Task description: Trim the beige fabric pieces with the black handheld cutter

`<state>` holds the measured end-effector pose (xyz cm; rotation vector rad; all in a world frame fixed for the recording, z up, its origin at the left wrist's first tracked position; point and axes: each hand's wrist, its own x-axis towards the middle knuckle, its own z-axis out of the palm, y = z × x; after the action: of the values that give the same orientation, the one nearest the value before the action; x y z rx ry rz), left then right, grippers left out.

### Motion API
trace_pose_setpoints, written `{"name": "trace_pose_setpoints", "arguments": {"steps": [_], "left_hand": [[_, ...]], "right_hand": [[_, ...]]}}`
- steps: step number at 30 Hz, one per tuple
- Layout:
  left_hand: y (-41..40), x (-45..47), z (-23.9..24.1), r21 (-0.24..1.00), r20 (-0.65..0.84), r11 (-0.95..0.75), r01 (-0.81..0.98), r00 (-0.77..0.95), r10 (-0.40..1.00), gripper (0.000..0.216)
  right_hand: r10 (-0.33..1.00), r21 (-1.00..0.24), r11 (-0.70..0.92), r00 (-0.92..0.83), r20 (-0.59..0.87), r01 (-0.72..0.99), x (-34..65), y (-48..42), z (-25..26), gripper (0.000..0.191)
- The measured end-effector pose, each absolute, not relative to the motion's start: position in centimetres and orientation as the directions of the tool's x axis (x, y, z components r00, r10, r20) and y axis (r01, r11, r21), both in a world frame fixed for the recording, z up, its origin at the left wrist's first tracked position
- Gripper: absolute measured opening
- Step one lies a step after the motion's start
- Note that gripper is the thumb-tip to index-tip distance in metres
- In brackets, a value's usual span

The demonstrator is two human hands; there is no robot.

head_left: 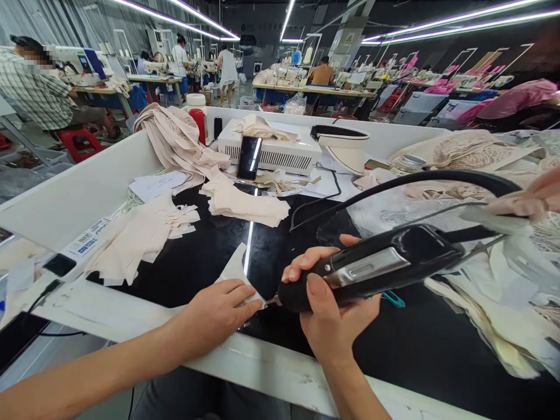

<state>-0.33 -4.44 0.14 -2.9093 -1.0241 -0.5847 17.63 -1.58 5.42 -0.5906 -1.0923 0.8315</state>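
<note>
My right hand is wrapped round a black corded handheld power tool with a long metal lever on its side. The tool's narrow metal tip meets the corner of a small white fabric piece. With fingers close together, my left hand holds that piece down on the glossy black work surface, right beside the tip. Part of the fabric is hidden under my fingers. Just beyond it lies a stack of cream fabric pieces, and another cream stack is to the left.
A phone leans on a white vented box at the back. Teal-handled snips lie right of the tool. Fabric and plastic crowd the right side. A white raised wall borders the table. Several people work at sewing machines beyond.
</note>
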Motion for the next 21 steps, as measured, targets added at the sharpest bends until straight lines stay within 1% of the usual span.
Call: {"name": "trace_pose_setpoints", "arguments": {"steps": [8, 14, 21], "left_hand": [[-4.9, -0.1, 0.0, 0.209, 0.362, -0.738, 0.641, 0.651, 0.668, 0.029], [-5.0, 0.0, -0.2, 0.225, 0.383, -0.717, 0.66, 0.617, 0.688, 0.031], [-5.1, 0.1, -0.2, 0.259, 0.396, -0.704, 0.661, 0.592, 0.702, 0.03]], "right_hand": [[0.812, -0.766, 0.583, 0.21, 0.544, -0.27, 17.9, -1.4, 5.7, 0.045], [0.812, -0.769, 0.58, 0.255, 0.524, -0.269, 17.4, -0.3, 6.1, 0.046], [0.82, -0.77, 0.571, 0.236, 0.521, -0.284, 16.9, 0.0, 5.8, 0.046]]}}
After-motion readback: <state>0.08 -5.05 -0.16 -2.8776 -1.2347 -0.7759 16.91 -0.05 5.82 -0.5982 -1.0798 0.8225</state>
